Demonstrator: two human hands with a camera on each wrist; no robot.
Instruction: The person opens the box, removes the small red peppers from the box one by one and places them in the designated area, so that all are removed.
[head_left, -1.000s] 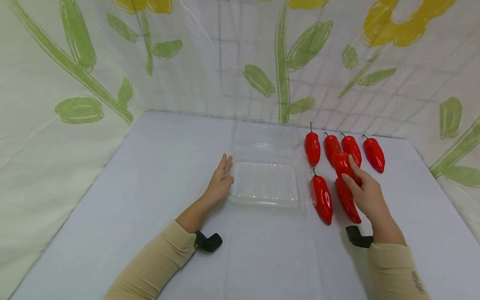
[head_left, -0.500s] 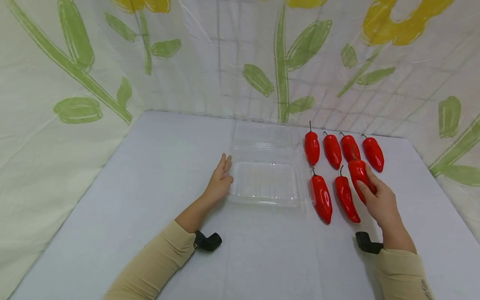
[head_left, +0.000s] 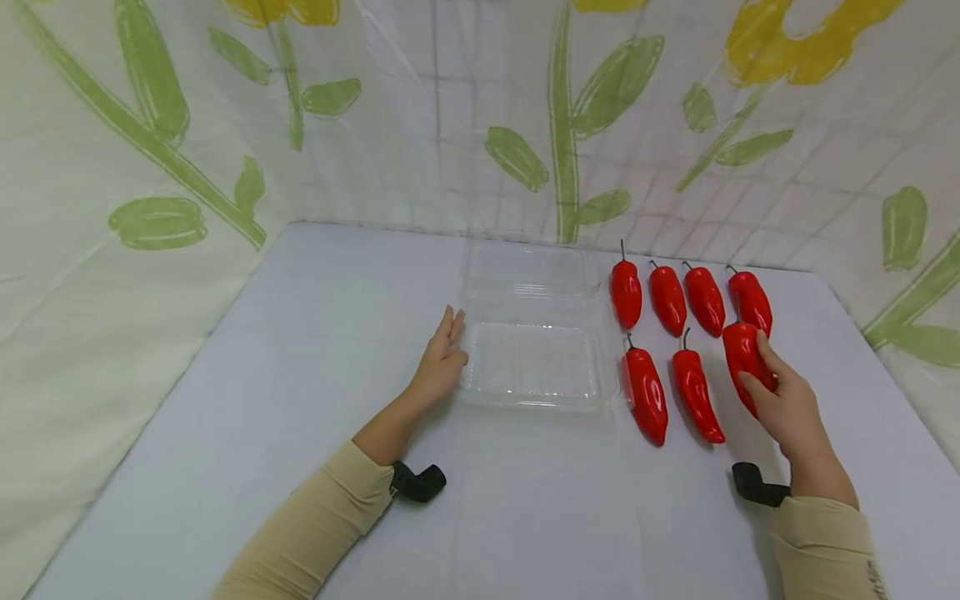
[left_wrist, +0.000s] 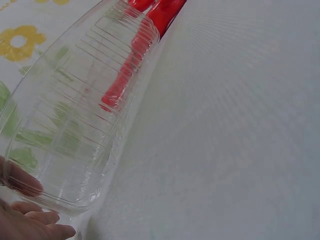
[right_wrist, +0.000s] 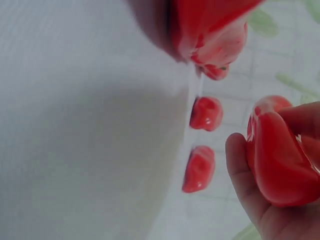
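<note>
A clear plastic clamshell container (head_left: 532, 398) lies opened out in the middle of the table, its lid (head_left: 525, 265) folded back toward the wall. At its left rim is my left hand (head_left: 437, 362); in the left wrist view one digit shows through the plastic and the other fingers (left_wrist: 45, 227) sit outside the wall. My right hand (head_left: 791, 408) grips a red pepper (head_left: 742, 357) between thumb and fingers, stem pointing away. Seen from the head, that pepper overlaps the tip of the far-right pepper (head_left: 750, 296). Left of it in the front row lies a slimmer curved pepper (head_left: 696, 396).
Another front-row pepper (head_left: 647, 396) lies right beside the container. Behind stand out more red peppers in a row, the leftmost pepper (head_left: 626, 293) close to the lid. A flower-print cloth (head_left: 420, 150) covers the wall at the table's back edge.
My right hand has moved to the right with the red pepper, from above the curved pepper to the right end of the front row. The left hand has stayed at the container's rim.
</note>
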